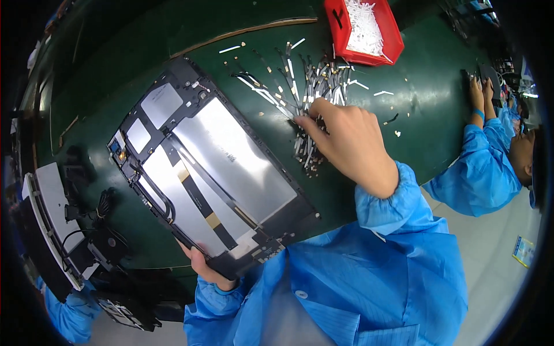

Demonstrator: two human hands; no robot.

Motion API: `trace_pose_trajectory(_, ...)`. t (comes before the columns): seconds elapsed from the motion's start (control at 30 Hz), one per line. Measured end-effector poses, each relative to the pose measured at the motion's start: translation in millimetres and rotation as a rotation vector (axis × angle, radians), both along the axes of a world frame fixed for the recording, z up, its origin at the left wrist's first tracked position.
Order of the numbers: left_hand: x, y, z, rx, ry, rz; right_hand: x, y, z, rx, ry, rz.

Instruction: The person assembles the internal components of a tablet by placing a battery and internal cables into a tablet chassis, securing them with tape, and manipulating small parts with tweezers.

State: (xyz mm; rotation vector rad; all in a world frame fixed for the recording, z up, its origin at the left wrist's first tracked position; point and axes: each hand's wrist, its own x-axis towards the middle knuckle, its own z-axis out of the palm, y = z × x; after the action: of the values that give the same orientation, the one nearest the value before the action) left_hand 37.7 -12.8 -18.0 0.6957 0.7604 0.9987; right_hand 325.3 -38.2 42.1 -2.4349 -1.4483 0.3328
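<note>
A large tablet housing (242, 155) with silver plates, a black frame and a ribbon cable (199, 199) lies tilted before me. My left hand (206, 270) grips its lower left edge, with most of the fingers hidden underneath. Right of the housing is a loose pile of thin black-and-white flex cables (323, 81) with gold-coloured ends. Over this pile my right hand (353, 141) is bent, thumb and forefinger drawn together at its near left side. A thin white strip (265, 95) runs up to the thumb; whether it is held, I cannot tell.
A red bin (395, 43) full of small white strips stands behind the pile. Scattered bits lie on the green table (427, 109). At the left are a black adapter with cords (109, 242) and stacked panels (55, 213). A person in blue sleeves (482, 167) works at the right.
</note>
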Motion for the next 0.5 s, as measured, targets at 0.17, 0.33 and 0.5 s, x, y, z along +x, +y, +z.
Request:
trace_pose_trajectory(0.17,5.5,-4.8,-1.1,-0.077,0.188,0.099,7.4,14.1,-12.8,-0.075,-0.088,0.006)
trace_pose_trajectory(0.33,-6.2,-7.2,-21.5,0.000,0.360,0.158,11.0,15.6,-8.9,-0.119,0.042,-0.007)
trace_pose_trajectory(0.5,-13.9,-0.2,-28.0,0.213,0.527,0.085,16.5,1.1,-0.7,0.103,0.335,-0.053)
